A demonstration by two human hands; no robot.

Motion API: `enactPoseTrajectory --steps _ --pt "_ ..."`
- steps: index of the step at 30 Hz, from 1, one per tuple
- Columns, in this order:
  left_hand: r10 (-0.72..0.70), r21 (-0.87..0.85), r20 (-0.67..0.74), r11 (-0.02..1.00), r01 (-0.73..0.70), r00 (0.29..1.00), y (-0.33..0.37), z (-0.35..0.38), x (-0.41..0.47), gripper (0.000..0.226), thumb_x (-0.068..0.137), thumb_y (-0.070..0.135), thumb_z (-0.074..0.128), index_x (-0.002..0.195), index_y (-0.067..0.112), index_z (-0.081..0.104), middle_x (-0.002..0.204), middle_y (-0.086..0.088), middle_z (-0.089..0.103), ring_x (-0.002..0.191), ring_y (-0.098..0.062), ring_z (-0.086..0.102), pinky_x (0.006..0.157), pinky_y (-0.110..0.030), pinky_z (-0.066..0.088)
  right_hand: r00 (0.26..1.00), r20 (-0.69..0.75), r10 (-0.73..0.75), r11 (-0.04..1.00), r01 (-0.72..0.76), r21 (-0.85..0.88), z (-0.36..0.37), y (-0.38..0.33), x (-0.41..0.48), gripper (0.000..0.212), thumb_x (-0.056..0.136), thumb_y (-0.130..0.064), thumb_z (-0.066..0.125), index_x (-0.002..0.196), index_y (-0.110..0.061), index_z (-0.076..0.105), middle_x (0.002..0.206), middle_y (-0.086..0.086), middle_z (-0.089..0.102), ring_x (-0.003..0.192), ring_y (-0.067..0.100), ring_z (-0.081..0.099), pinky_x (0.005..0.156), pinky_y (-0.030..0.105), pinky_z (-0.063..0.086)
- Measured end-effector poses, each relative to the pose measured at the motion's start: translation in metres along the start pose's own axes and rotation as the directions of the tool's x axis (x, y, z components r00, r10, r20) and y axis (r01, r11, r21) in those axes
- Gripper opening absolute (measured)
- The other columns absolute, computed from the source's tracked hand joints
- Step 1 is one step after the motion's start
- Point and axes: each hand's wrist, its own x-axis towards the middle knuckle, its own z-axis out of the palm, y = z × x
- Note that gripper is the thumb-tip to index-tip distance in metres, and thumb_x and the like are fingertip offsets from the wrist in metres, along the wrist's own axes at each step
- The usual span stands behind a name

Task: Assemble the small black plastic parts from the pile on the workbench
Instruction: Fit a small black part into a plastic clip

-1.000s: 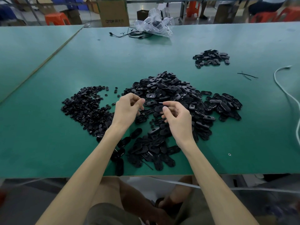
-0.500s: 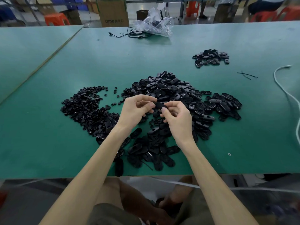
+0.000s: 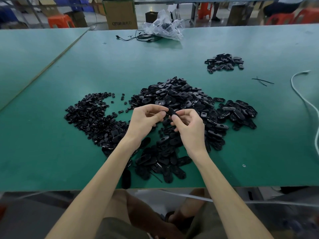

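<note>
At the near edge of the green workbench (image 3: 51, 152) lie the first pieces of the main pile (image 3: 181, 100). They are flat black oval shells of shiny plastic, many with a small opening in the face, and one (image 3: 126, 178) lies right at the table edge. The pile spreads from there away to the middle of the bench.

Above its near half, both hands are held up, close together. The left hand (image 3: 143, 121) has its fingers curled, and its thumb and forefinger pinch the left end of one black part (image 3: 170, 111). The right hand (image 3: 188, 125), also curled, pinches the right end of the same part between thumb and fingertips. The part is small and dark, and its exact shape I cannot tell.

To the left, touching the main pile, is a heap of smaller black pieces (image 3: 93, 118). To the right a small pale ring (image 3: 243, 165) lies alone, and a white cable (image 3: 303, 100) runs along the right side.

Farther on the right there are two thin black strips (image 3: 262, 81) and a separate small pile (image 3: 224, 62) of oval parts. At the far edge a crumpled clear plastic bag (image 3: 164, 26) lies beside a black wire (image 3: 138, 37). Behind the bench stand a cardboard box (image 3: 120, 12) and an orange stool (image 3: 60, 20).
</note>
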Motion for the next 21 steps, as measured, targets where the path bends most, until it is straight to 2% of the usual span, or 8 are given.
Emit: enactPoseTrajectory --steps 5,10,15,17,19,21 --pt "-0.015 -0.073 -0.028 0.997 0.012 1.000 -0.006 0.006 -0.001 0.009 0.095 0.013 0.073 0.100 0.020 0.077 0.096 0.000 0.079 0.085 -0.013 0.073 0.068 -0.019 0.053 1.000 -0.026 0.002 0.999 0.000 0.043 -0.001 0.000 0.001 0.009 0.097 -0.017 0.074 0.100 -0.014 0.067 0.086 0.001 0.079 0.078 0.013 0.077 0.065 0.021 0.057" --pt "-0.013 -0.100 -0.068 0.995 0.006 0.998 -0.014 0.011 -0.005 0.011 0.095 0.012 0.073 0.106 0.015 0.073 0.093 -0.003 0.078 0.074 -0.009 0.071 0.066 -0.015 0.051 1.000 -0.009 0.003 0.993 -0.002 0.119 -0.002 0.001 0.000 0.012 0.099 -0.015 0.071 0.101 -0.009 0.062 0.088 0.002 0.081 0.086 0.019 0.080 0.086 0.036 0.062" --pt "0.050 -0.088 -0.093 0.994 -0.058 0.994 -0.016 0.014 -0.007 0.009 0.094 0.011 0.075 0.101 0.011 0.071 0.089 -0.006 0.077 0.068 -0.009 0.070 0.065 -0.014 0.050 1.000 -0.023 0.010 0.990 -0.007 0.139 0.000 0.002 0.000 0.013 0.098 -0.010 0.071 0.101 -0.009 0.059 0.090 0.003 0.079 0.085 0.021 0.081 0.086 0.040 0.064" --pt "0.073 -0.072 -0.084 0.994 -0.079 0.994 -0.017 0.013 -0.007 0.009 0.094 0.011 0.074 0.103 0.014 0.075 0.089 -0.001 0.077 0.069 -0.009 0.069 0.067 -0.014 0.050 0.999 -0.037 -0.001 0.987 0.007 0.162 -0.001 0.001 0.001 0.015 0.098 -0.007 0.070 0.106 -0.011 0.059 0.095 0.008 0.076 0.085 0.023 0.080 0.086 0.040 0.065" --pt "0.089 -0.054 -0.078 0.994 -0.094 0.993 -0.017 0.013 -0.006 0.013 0.096 0.011 0.072 0.106 0.017 0.078 0.088 0.004 0.076 0.071 -0.008 0.068 0.068 -0.015 0.049 0.999 -0.042 -0.012 0.986 0.019 0.166 -0.001 0.000 0.001 0.024 0.098 -0.005 0.069 0.117 -0.016 0.060 0.103 0.008 0.073 0.085 0.023 0.080 0.085 0.038 0.065" --pt "0.100 -0.046 -0.069 0.994 -0.103 0.993 -0.017 0.014 -0.006 0.016 0.097 0.010 0.070 0.108 0.018 0.079 0.088 0.006 0.076 0.070 -0.008 0.066 0.068 -0.015 0.048 0.999 -0.032 -0.026 0.989 0.030 0.145 -0.001 0.000 0.001 0.035 0.099 -0.004 0.068 0.128 -0.020 0.061 0.102 0.007 0.073 0.084 0.022 0.080 0.083 0.035 0.064"
